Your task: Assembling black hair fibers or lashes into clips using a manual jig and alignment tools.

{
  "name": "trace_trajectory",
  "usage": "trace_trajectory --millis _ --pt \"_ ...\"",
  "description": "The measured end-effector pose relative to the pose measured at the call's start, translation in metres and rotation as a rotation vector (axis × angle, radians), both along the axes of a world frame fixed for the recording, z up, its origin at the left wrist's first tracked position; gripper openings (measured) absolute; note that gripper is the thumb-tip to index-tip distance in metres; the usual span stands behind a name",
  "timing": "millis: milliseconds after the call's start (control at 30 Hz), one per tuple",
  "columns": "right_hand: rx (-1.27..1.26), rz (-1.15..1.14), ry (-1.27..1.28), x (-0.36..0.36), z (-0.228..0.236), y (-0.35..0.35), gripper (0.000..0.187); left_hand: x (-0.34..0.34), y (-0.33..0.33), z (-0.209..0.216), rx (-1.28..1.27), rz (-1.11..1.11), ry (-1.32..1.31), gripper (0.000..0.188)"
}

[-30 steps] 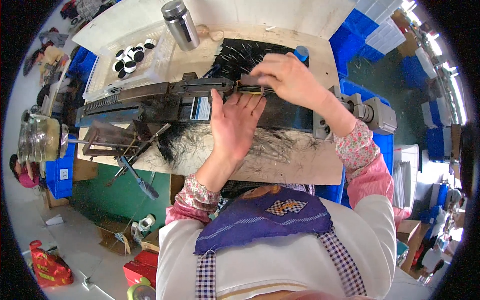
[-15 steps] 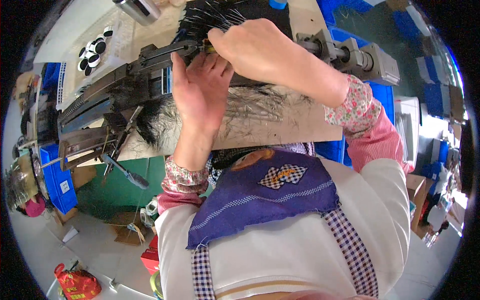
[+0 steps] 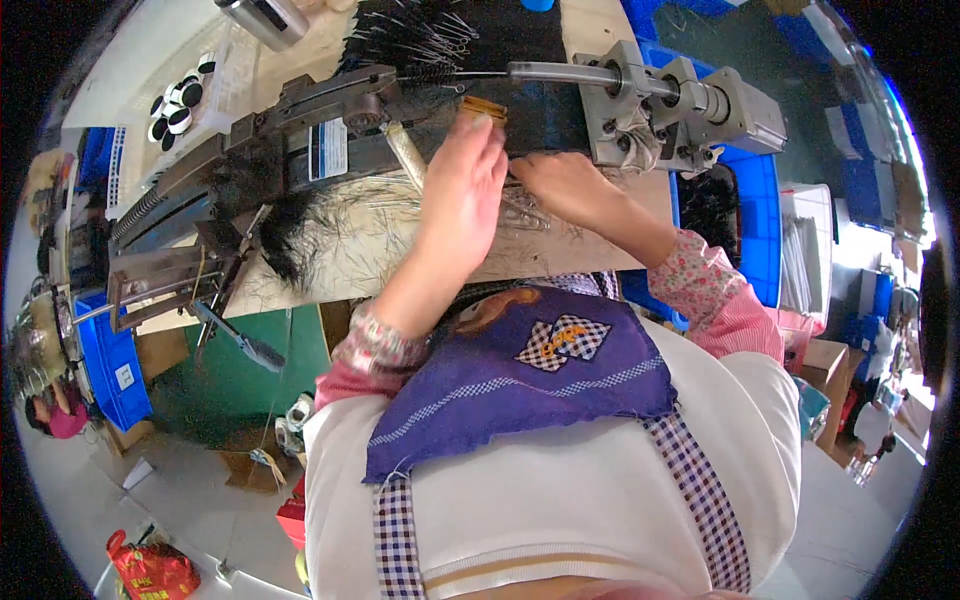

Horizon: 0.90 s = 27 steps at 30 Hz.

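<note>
Hands [image 3: 464, 190] at machine [image 3: 545, 115]; brass-coloured block [image 3: 486, 106] by left fingertips [image 3: 466, 130].

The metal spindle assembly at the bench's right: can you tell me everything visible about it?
The spindle assembly is silvery grey and looks metal. Its smooth rod points left, with upright support blocks along its length and a boxy housing at the right end. The blocks stand on a bolted plate, where a pale crumpled wad sits. A thin wire seems to meet the rod's left tip. Whether it spins cannot be told.
</note>
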State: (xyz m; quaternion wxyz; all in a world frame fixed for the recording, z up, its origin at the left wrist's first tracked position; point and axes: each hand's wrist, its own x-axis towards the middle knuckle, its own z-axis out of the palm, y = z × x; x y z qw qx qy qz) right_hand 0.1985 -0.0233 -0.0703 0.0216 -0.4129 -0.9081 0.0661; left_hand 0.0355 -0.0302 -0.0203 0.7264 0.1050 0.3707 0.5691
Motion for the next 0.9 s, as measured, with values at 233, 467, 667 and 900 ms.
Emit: trace_trajectory --millis 233,467,667,900 --pt "-0.043 -0.041 -0.039 0.0 0.011 0.002 0.019 -0.16 -0.09 -0.007 0.612 0.28 2.104 0.071" --pt "-0.011 -0.021 0.573 0.014 0.087 0.001 0.02 -0.353 -0.184 -0.047 -0.533 0.506 2.228 0.084" --pt "-0.119 -0.323 1.123 0.046 0.123 -0.006 0.013 -0.292 -0.151 -0.071 -0.403 0.432 2.246 0.078" --pt "-0.423 -0.23 1.02 -0.017 0.148 -0.003 0.013 -0.092 -0.076 0.041 0.708 -0.328 1.348 0.046"
